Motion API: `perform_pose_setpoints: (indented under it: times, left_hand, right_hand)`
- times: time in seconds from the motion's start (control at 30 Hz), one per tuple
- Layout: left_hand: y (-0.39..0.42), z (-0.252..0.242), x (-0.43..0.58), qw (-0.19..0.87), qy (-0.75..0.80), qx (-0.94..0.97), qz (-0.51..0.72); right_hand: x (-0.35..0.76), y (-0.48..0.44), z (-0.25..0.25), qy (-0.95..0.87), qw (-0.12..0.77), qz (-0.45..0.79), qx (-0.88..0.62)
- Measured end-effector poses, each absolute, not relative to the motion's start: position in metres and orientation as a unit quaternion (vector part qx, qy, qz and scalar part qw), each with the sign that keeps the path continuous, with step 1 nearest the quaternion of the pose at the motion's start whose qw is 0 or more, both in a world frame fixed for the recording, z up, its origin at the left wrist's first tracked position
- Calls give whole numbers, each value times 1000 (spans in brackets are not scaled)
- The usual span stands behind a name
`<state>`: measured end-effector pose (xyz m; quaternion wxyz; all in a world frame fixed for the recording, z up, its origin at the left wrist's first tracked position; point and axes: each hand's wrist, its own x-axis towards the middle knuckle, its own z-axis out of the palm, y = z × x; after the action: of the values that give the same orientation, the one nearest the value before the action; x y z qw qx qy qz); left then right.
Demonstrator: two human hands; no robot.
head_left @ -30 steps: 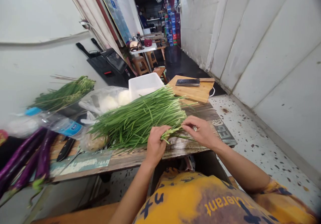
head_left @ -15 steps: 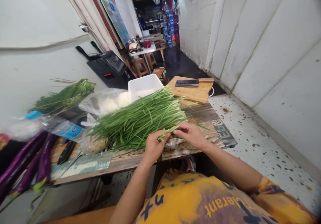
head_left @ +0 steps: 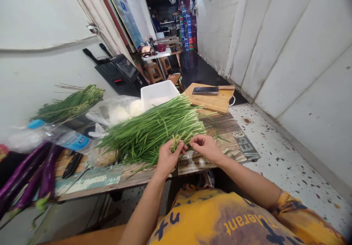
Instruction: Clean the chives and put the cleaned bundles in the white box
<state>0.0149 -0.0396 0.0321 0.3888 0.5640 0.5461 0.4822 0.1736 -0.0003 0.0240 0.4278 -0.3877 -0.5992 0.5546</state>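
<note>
My left hand [head_left: 168, 159] is closed around a small bunch of chives [head_left: 175, 141], their pale cut ends pointing up. Just to its right, my right hand [head_left: 208, 148] has thumb and fingertips pinched together, a small gap from the bunch. Whatever is between those fingertips, if anything, is too small to make out. Behind both hands lies a large pile of green chives [head_left: 154, 126], pale stem ends to the right and leaf tips to the left. The pile rests on a wood-patterned table [head_left: 189, 166].
A cutting board [head_left: 210, 102] with a cleaver [head_left: 205, 91] lies at the back right, beside a white plastic tub [head_left: 159, 90]. Leftward are bagged white vegetables [head_left: 121, 113], a water bottle [head_left: 66, 137], a black-handled knife [head_left: 72, 165], purple eggplants [head_left: 33, 175] and more greens [head_left: 71, 104].
My right hand has come off the small bunch and moved slightly right. In my left hand the bunch has tipped from slanting rightward to more upright.
</note>
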Motion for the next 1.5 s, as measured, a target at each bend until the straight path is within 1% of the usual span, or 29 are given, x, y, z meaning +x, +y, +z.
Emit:
perform_pose_setpoints:
  times: [0.13,0.43,0.53,0.6,0.67,0.77,0.83,0.9,0.97,1.0,1.03,1.17,1.23,1.3,1.33,1.4,1.47,1.5]
  left_hand:
    - [-39,34,14,339,551,610,458]
    - [-39,27,13,325,547,625,452]
    - [-40,30,17,279,563,646,433]
    - [-42,33,20,234,571,671,411]
    - [-44,34,23,199,571,696,386]
    - [-45,35,22,168,579,710,362]
    - [-45,35,20,156,590,707,357]
    - [-45,34,18,156,593,707,353]
    - [-44,33,17,163,592,710,345]
    - [-43,33,17,165,592,712,340]
    - [-42,33,18,167,591,715,334]
    - [-41,35,22,174,587,723,320]
    - [-41,37,22,178,585,722,323]
    - [-41,38,21,182,579,723,330]
    - [-41,38,20,181,574,724,336]
    - [-41,36,18,164,556,736,351]
    - [-41,30,17,119,522,758,372]
    - [-41,27,17,90,500,773,381]
  right_hand:
    - [171,-3,24,-613,439,538,-377]
    - [172,-3,31,-640,423,530,-360]
    - [172,-5,33,-649,404,522,-378]
    - [171,-6,31,-670,397,467,-418]
    - [172,-6,27,-712,403,354,-453]
    - [182,3,23,-773,400,171,-461]
    - [197,14,24,-778,386,103,-485]
    - [215,26,31,-761,356,73,-537]
    - [229,32,39,-786,261,79,-556]
    - [233,32,43,-796,232,75,-554]
    - [235,30,47,-814,218,69,-533]
    - [222,17,51,-902,248,29,-354]
    - [213,14,47,-920,242,45,-304]
    - [207,14,41,-910,260,114,-302]
    - [205,15,38,-894,274,178,-308]
    - [203,14,31,-821,297,357,-331]
    - [201,12,26,-695,309,546,-352]
    - [200,12,24,-624,312,621,-357]
